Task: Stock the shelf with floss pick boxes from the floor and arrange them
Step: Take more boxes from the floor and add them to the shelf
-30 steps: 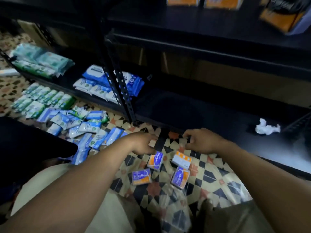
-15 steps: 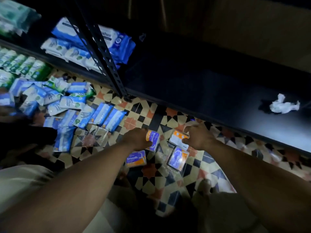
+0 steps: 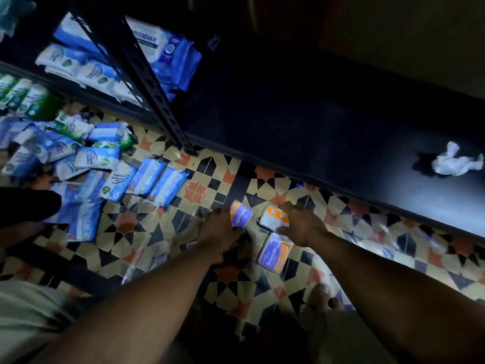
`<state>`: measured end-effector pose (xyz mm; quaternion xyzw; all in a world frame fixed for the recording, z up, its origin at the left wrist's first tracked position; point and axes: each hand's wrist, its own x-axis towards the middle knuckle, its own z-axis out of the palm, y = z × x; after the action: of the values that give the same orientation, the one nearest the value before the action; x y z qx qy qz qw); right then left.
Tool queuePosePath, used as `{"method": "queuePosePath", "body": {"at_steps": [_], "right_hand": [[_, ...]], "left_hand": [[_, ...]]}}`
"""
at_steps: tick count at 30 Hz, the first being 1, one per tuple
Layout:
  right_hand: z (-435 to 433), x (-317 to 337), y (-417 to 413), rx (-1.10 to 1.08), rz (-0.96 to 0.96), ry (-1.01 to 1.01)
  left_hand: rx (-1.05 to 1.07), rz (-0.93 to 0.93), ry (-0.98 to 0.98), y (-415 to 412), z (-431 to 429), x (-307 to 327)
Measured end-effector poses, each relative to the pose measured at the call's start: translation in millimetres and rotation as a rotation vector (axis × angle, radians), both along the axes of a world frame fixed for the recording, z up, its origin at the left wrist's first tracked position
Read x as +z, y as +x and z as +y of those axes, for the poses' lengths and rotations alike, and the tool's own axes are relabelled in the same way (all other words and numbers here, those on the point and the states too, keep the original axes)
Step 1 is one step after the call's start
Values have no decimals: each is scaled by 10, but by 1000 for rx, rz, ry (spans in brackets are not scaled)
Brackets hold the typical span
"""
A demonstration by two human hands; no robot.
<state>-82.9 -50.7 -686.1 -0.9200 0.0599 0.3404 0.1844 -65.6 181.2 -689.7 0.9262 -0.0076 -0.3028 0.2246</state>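
**A:** Fingers of the left hand are curled on the purple Smooth box. They pinch its near-left edge, and the box is tipped up off the tiled floor.

**B:** And the right hand?

**A:** Its fingers arch over the orange-and-white box, with the thumb at the near edge. I judge that a grip. Whether the box is clear of the floor I cannot tell.

**B:** Which way is the shelf from them?

**A:** The bottom shelf board lies straight ahead of both hands, just beyond the boxes. Its front lip slants down toward the right, and the right hand is the nearer one to it.

**B:** Long axes?

**A:** The purple box points away from the person, toward the board. A third Smooth box lies flat just on the near side of the right hand, pointing much the same way. The orange one is too covered to say.

**B:** How do they look?

**A:** They are small flat packs, purple with an orange band and white lettering, and they look glossy.

**B:** Is anything in the way?

**A:** A crumpled tissue sits on the board, well to the right. The wipe packs lie well apart on the left.
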Motion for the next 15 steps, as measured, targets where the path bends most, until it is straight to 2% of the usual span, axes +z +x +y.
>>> {"method": "queuePosePath", "body": {"at_steps": [8,10,15], "right_hand": [[52,125,-26,-41,-93,19],[25,233,-18,-45,-126,14],[-18,628,-50,-71,-219,48]], "left_hand": [[-33,-81,-158,66,-4,142],[-30,-53,-153,113,17,223],[-4,-69,-312,138,114,588]]}}
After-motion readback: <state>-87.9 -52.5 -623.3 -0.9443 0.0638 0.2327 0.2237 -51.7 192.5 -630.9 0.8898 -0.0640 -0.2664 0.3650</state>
